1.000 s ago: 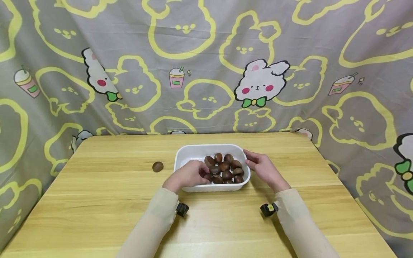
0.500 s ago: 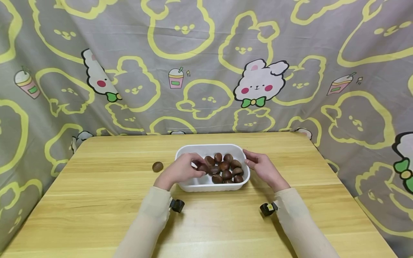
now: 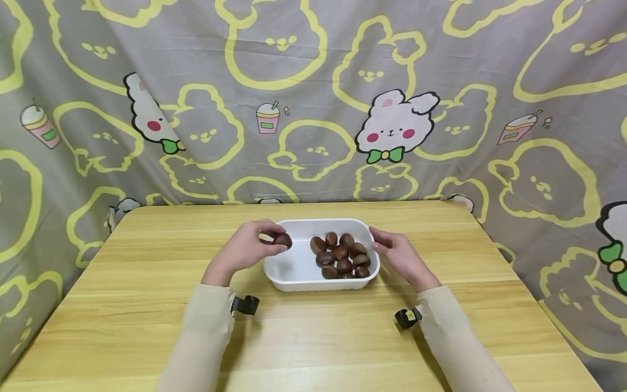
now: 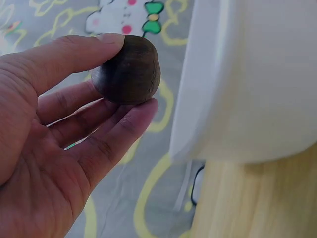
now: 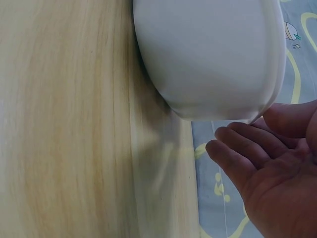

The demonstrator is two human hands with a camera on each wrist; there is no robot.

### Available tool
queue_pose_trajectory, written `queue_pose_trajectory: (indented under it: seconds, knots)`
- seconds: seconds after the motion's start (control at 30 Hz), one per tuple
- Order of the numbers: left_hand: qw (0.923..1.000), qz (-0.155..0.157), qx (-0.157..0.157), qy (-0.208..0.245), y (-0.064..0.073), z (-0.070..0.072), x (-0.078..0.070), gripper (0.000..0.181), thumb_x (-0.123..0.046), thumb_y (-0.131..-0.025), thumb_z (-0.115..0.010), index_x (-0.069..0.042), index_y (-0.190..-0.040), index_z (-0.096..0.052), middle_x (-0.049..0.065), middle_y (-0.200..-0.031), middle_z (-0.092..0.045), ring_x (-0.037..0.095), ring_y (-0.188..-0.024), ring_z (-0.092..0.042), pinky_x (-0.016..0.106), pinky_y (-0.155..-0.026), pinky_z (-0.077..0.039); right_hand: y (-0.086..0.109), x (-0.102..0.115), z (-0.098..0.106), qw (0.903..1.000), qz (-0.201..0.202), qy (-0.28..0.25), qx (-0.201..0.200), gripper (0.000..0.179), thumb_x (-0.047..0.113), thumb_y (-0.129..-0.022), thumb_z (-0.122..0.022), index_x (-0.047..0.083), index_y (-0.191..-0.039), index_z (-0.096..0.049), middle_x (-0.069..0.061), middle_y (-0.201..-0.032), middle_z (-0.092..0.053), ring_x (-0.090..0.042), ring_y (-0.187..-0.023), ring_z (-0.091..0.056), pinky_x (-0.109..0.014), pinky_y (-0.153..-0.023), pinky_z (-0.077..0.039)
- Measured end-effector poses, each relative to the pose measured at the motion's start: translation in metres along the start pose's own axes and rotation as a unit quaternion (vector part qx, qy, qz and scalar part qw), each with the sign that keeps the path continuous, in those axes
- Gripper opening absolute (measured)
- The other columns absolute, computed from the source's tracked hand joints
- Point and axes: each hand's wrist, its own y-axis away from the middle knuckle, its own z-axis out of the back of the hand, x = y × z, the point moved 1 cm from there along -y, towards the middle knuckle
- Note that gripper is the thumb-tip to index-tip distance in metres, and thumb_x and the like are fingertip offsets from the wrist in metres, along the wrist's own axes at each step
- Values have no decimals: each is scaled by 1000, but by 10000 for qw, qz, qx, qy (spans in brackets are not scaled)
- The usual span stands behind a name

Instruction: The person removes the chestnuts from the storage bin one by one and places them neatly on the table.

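Observation:
My left hand [image 3: 242, 248] pinches a dark brown chestnut [image 4: 130, 70] between thumb and fingertips, just above the left rim of a white rectangular tub [image 3: 323, 284]. In the left wrist view the tub's outer wall [image 4: 267, 89] is to the right of the held chestnut. Several more chestnuts [image 3: 341, 252] lie together in the right half of the tub, while white floor shows in its left half. At the tub's right end, my right hand [image 3: 404, 260] touches the rim with thumb and index finger. In the right wrist view its other fingers [image 5: 237, 153] extend loosely beside the wall.
The tub stands on a wood-grain table [image 3: 333, 337], near its far edge. Behind and at both sides hangs a grey cloth [image 3: 313, 103] with yellow cartoon outlines. Small black cameras [image 3: 245, 305] are strapped to both wrists.
My left hand has lifted a chestnut out of the group and carried it leftward to the tub's left rim. It now hides the loose chestnut on the table. My right hand stays put.

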Motion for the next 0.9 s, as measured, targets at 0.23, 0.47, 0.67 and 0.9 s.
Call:
queue_pose_trajectory:
  seconds: [0.23,0.47,0.67,0.9]
  knots:
    - [9994,138,-316,-85,13,20,9,26,-11,-87,-77,-4,-110,-70,6,-105,-66,23,-101,-60,33,-83,-54,-1,-1,0,10000,23,25,-29,45,6,-101,-52,-3,-144,-43,-20,-144,-45,-35,-133,-41,-48,-109,-31]
    - [9986,312,-425,-27,26,34,22,32,-16,-89,-75,-1,-117,-67,9,-112,-65,27,-106,-60,36,-85,-54,-2,-3,-1,10000,28,6,-47,45,5,-101,-52,-3,-144,-44,-20,-144,-45,-35,-133,-42,-47,-109,-32]
    - [9965,519,-566,-323,38,47,35,32,-14,-89,-74,-1,-118,-66,10,-113,-64,26,-108,-58,36,-87,-53,-1,-2,-2,10000,41,24,-31,45,6,-101,-52,-3,-144,-43,-20,-144,-45,-35,-132,-42,-47,-108,-33]
    - [9939,794,-602,-467,52,58,52,36,-15,-91,-73,1,-121,-64,12,-113,-63,29,-109,-57,42,-89,-52,-1,0,-1,10000,0,-31,15,45,6,-102,-52,-4,-145,-42,-21,-144,-44,-35,-133,-41,-47,-108,-32]
